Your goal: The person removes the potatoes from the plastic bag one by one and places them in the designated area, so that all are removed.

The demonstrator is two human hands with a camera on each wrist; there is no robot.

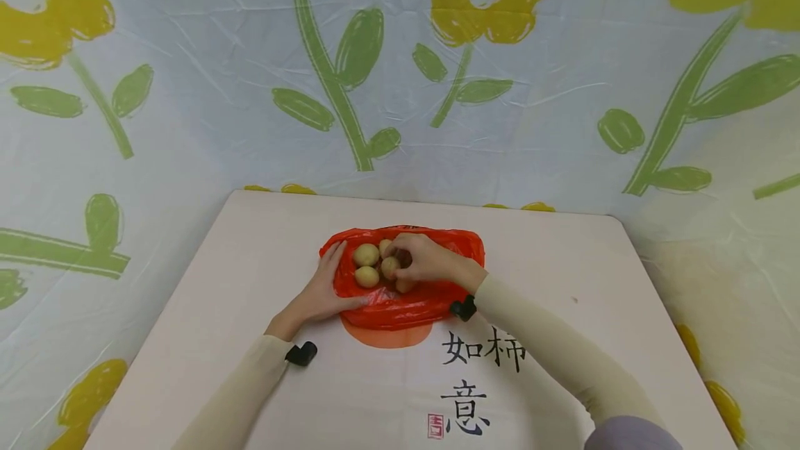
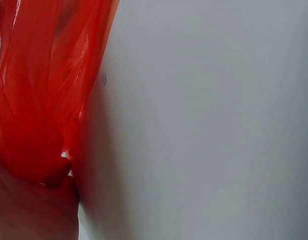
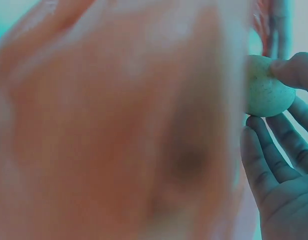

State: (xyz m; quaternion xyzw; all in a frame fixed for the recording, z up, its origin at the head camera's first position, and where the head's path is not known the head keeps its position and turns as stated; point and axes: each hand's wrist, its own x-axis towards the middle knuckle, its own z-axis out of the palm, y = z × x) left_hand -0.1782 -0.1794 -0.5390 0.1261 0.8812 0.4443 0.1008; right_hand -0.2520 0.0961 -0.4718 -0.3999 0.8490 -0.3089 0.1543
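A red plastic bag lies spread on the table with its mouth facing up. Several small yellowish-brown potatoes are bunched inside it, toward the left. My right hand reaches in from the right and pinches one potato between thumb and fingers. That same speckled potato appears in the right wrist view, thumb on top and fingertips below. My left hand rests against the bag's left side, fingers extended along the rim and thumb over the near edge. In the left wrist view, red film partly covers the fingers.
The pale table has black characters and an orange patch printed on it. A cloth with yellow flowers and green stems hangs behind and at both sides. Blurred bag film fills much of the right wrist view.
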